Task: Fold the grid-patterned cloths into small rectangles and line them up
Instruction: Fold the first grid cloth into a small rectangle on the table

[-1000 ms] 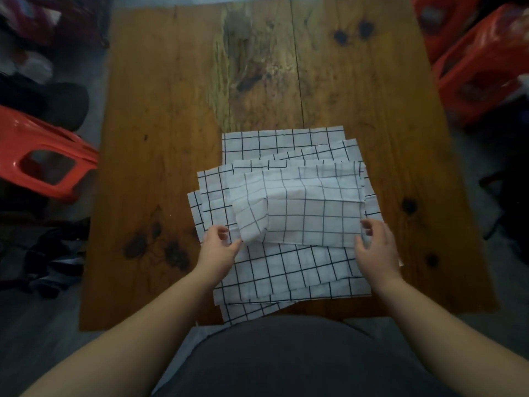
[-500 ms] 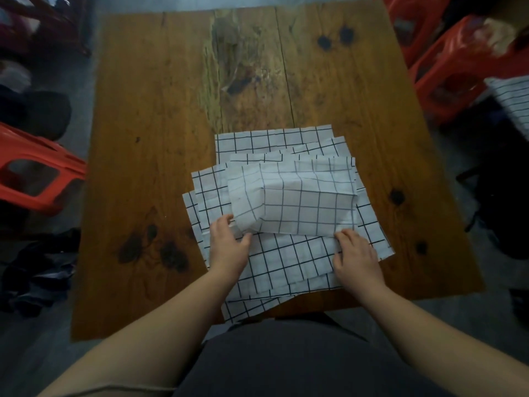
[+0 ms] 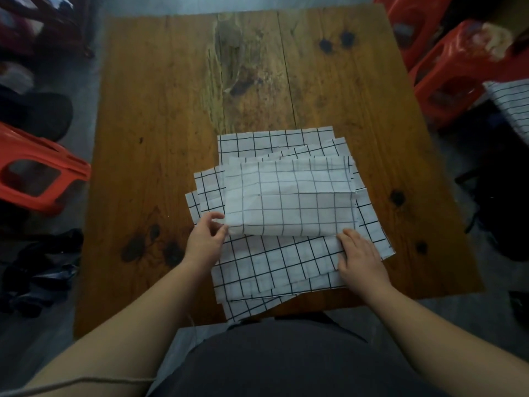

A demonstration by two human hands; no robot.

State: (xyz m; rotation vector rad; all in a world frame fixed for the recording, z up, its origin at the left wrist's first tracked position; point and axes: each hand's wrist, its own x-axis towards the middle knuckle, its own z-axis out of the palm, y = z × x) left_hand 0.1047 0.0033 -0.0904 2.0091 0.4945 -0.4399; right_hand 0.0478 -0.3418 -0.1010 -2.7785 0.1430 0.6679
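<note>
Folded cloth (image 3: 289, 202) atop pile (image 3: 272, 263): left hand (image 3: 206, 240) pinches corner; right hand (image 3: 362, 255) grip unclear.

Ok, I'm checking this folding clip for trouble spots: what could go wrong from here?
The pile hangs over the near edge of the table, so tugging could drag cloths off. The top cloth sits part-folded on that loose, fanned pile; with the left hand pinching its corner and the right hand at the other, lower cloths may shift. Its layers look slightly offset, so the rectangle may end up crooked.
</note>
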